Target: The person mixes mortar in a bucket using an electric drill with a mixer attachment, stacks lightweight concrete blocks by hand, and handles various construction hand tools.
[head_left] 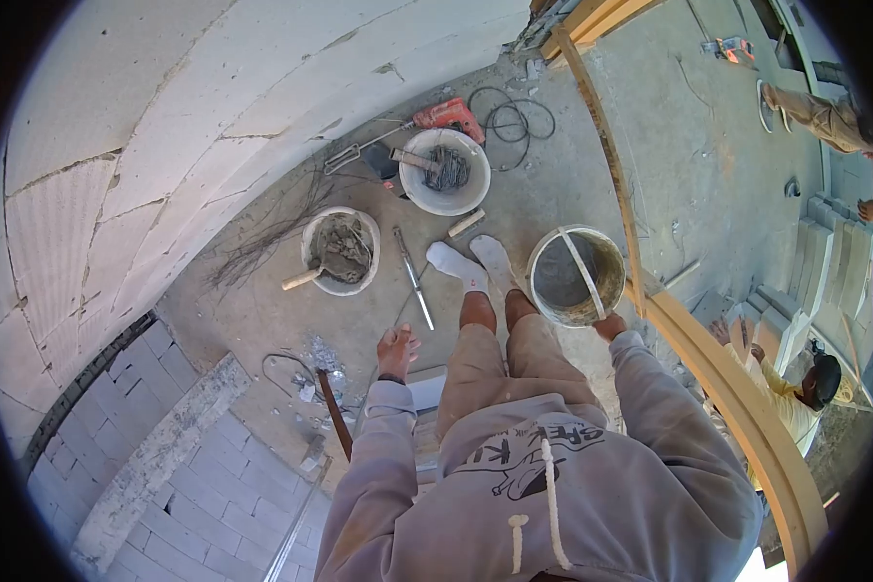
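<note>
My right hand (609,327) is closed on the strap handle of a round bucket (619,276), which has a grey, smooth-looking inside and hangs or stands right of my feet. My left hand (398,351) is raised in front of me, fingers apart and partly curled, with nothing in it. Ahead of it a white bucket of grey mortar (339,248) has a wooden-handled tool (302,280) in it. A long metal tool (414,276) lies on the floor between that bucket and my feet. Beyond, a white bucket (466,200) holds dark metal pieces.
A red power tool (449,115) with a mixing rod and a black cable (524,116) lie by the block wall (262,87). A wooden beam (727,388) runs along my right. Past it are two people, one crouching (795,398), and stacked blocks (815,257).
</note>
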`<action>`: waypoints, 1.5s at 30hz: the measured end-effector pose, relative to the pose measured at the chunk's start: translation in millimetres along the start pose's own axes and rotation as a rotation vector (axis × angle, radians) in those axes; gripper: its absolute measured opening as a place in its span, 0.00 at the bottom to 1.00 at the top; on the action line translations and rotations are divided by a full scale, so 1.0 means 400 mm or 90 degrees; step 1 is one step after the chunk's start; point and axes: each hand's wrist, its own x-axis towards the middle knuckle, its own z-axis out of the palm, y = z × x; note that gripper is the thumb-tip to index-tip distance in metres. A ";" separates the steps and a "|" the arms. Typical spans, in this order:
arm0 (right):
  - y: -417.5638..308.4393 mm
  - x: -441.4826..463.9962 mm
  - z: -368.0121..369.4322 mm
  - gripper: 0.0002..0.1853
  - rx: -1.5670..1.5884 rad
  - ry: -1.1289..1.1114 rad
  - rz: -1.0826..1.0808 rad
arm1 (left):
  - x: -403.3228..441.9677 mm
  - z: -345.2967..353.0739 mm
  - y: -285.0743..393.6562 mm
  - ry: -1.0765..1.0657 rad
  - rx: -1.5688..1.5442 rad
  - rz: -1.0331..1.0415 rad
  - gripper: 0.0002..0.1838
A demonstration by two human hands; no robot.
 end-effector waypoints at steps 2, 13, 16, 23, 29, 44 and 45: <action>0.023 0.030 0.023 0.24 -0.004 -0.028 0.025 | 0.002 0.017 -0.005 -0.002 0.010 -0.007 0.18; -0.039 0.099 -0.074 0.20 0.025 0.100 -0.096 | 0.056 0.098 0.023 -0.039 -0.026 -0.026 0.18; -0.090 0.281 -0.103 0.14 0.090 0.114 -0.196 | 0.113 0.086 0.059 -0.026 -0.072 0.043 0.19; -0.665 0.437 -0.287 0.10 0.122 0.006 -0.301 | 0.386 0.166 0.075 0.152 -0.086 0.170 0.23; -1.039 0.962 -0.239 0.08 -0.230 0.106 -0.668 | 0.736 0.345 0.121 0.160 -0.185 0.134 0.41; -1.264 0.938 -0.221 0.05 0.273 -0.176 -0.332 | 0.908 0.440 0.040 0.015 -0.354 0.116 0.21; -1.260 0.869 -0.233 0.05 0.286 -0.157 -0.318 | 0.890 0.427 0.022 0.018 -0.367 0.099 0.21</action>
